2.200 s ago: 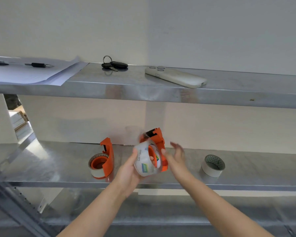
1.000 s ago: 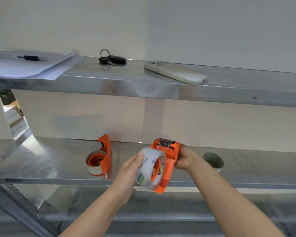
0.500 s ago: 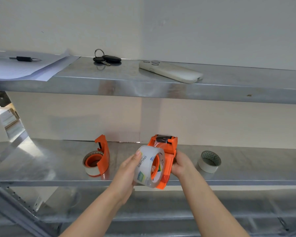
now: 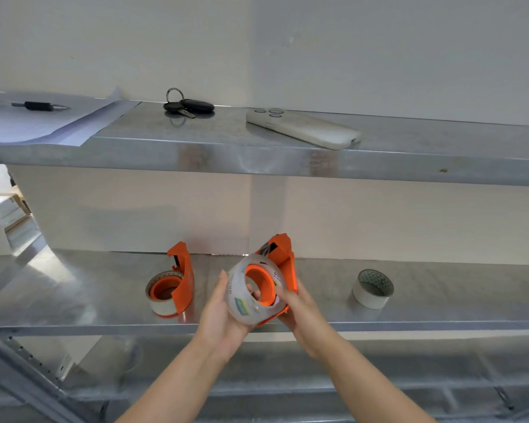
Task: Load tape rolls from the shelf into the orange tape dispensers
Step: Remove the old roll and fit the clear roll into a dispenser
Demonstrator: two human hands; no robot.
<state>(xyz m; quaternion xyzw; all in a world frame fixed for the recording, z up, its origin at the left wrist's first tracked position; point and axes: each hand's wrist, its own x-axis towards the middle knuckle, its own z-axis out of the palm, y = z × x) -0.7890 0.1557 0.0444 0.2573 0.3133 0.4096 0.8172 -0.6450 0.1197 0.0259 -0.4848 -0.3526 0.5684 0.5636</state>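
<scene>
the clear tape roll sits around the hub of the orange dispenser, just over the middle shelf's front edge. the left hand grasps the roll, the right hand grips the dispenser. next, likely pressing it fully home. bare shelf lies right of the dispenser, before the grey roll.

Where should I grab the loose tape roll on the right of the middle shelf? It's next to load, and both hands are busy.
Grip the loose tape roll across its outer wall, or hook fingers into the open core, probably coming from the front and above with the right hand. It sits tilted on the middle shelf, its opening facing up and forward, with nothing close beside it.
</scene>
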